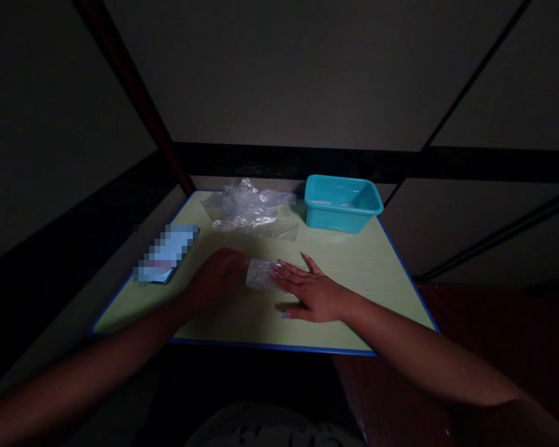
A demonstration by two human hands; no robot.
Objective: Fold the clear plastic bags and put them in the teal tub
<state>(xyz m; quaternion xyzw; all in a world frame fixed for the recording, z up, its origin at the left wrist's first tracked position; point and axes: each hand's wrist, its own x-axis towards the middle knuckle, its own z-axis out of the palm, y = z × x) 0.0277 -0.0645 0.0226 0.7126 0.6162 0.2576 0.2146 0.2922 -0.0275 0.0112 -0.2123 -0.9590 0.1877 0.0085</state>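
Observation:
A small folded piece of clear plastic, looking like a flattened bag, lies at the middle of the table. My right hand rests flat on its right part, fingers spread and thumb held apart. Just left of the plastic is my left hand, dark and blurred. Its fingertips come close to the plastic's left edge; whether they grip it cannot be made out. Beyond both hands, a loose heap of crumpled clear plastic bags covers the table's back left.
A turquoise plastic basket stands at the back right corner, with something whitish inside. Along the left edge lies a phone with a lit, pixelated screen. The pale table has a blue rim and meets a wall behind.

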